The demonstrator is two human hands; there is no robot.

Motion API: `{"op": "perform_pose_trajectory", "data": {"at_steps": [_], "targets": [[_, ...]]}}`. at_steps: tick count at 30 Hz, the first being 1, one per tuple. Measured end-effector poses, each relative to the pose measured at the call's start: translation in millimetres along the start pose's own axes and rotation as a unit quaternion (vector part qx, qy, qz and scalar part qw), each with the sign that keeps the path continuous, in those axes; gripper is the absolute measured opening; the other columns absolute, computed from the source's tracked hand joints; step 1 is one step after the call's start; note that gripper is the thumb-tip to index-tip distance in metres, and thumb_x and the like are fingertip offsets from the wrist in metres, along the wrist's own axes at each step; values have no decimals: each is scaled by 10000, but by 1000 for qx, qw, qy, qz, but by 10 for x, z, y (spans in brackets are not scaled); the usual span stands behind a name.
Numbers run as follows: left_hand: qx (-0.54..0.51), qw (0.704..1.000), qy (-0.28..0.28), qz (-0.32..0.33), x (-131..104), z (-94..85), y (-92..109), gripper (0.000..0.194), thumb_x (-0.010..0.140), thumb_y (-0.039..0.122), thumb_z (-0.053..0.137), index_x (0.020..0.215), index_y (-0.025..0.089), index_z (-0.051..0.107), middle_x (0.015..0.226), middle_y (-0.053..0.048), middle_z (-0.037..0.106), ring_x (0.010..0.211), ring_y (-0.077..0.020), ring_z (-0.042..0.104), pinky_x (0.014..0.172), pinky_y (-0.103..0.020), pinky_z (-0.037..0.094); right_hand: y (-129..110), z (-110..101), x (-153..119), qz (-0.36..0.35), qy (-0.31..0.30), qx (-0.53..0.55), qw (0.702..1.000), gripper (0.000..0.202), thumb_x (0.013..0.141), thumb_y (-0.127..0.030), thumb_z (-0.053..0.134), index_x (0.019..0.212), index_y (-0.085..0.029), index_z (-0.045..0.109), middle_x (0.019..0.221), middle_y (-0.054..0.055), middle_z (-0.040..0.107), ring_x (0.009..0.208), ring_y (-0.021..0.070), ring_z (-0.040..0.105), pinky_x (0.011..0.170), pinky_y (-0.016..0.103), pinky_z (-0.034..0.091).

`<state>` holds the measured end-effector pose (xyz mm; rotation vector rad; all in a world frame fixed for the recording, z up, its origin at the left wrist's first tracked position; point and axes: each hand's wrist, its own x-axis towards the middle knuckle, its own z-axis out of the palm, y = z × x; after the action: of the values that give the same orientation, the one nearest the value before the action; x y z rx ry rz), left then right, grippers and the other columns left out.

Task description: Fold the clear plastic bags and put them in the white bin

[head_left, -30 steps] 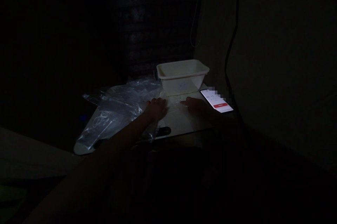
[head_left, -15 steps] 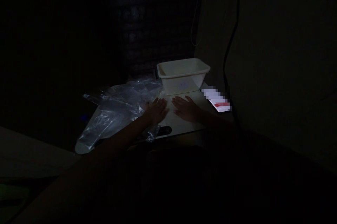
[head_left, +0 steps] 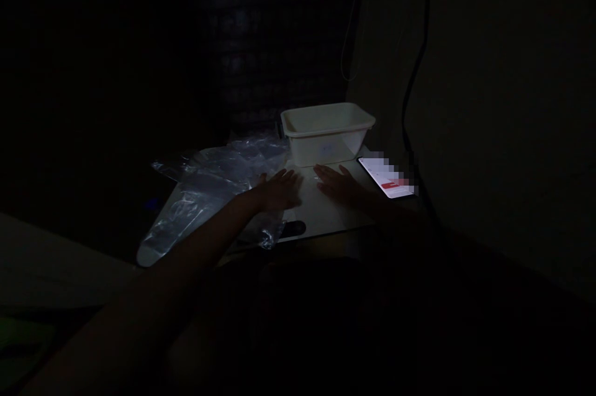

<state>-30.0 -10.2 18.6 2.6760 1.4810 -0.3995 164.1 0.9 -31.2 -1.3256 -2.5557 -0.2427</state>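
In dim light, my left hand [head_left: 280,190] is spread over the right edge of a heap of clear plastic bags [head_left: 212,172]. Its fingers point away from me and hold nothing that I can see. My right hand [head_left: 338,185] is stretched out above the white tabletop [head_left: 321,216], palm down, between a white plastic tub [head_left: 326,146] and the table's front edge. The tub stands upright behind both hands. Whether either palm touches the surface is too dark to tell.
A phone with a lit screen [head_left: 384,179] lies on the right side of the table. A dark cable [head_left: 416,67] hangs down the wall behind it. The table has a dark handle slot [head_left: 295,228] near its front edge.
The view has shifted slightly. My right hand appears a little further right, and my left hand has moved slightly; both remain spread.
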Motion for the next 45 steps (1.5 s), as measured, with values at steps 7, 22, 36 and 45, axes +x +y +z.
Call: {"op": "perform_pose_trajectory", "data": {"at_steps": [7, 22, 36, 45], "targets": [[32, 990, -105, 94, -311, -10, 413, 1016, 556, 451, 574, 1295, 156, -58, 1349, -144, -59, 1225, -309, -21, 894, -576, 98, 211, -5, -105, 46, -1, -31, 998, 433, 826, -253, 201, 1223, -126, 319, 1300, 118, 300, 1202, 191, 240, 921, 439, 227], [47, 996, -48, 51, -293, 265, 544, 636, 742, 312, 401, 1299, 166, 131, 1356, -95, 68, 1230, -280, 74, 923, -511, 165, 190, 8, -55, 67, -18, 7, 998, 464, 822, -309, 219, 1235, -110, 293, 1294, 132, 310, 1187, 203, 268, 917, 457, 237], [-31, 990, 50, 132, -144, -10, 451, 265, 771, 238, 349, 922, 159, 552, 973, -97, 589, 866, -206, 546, 720, -326, 388, 147, -112, -78, 25, -37, 5, 999, 384, 805, -212, 280, 1141, -122, 443, 1217, 117, 430, 1115, 207, 377, 870, 403, 298], [-175, 966, 174, 73, -11, -41, 233, 266, 758, 226, 359, 720, 131, 605, 688, -37, 624, 631, -124, 548, 585, -217, 380, 225, -245, 17, 130, -51, 193, 971, 321, 694, -83, 372, 875, -136, 633, 906, 43, 641, 841, 151, 571, 752, 265, 428]]}}
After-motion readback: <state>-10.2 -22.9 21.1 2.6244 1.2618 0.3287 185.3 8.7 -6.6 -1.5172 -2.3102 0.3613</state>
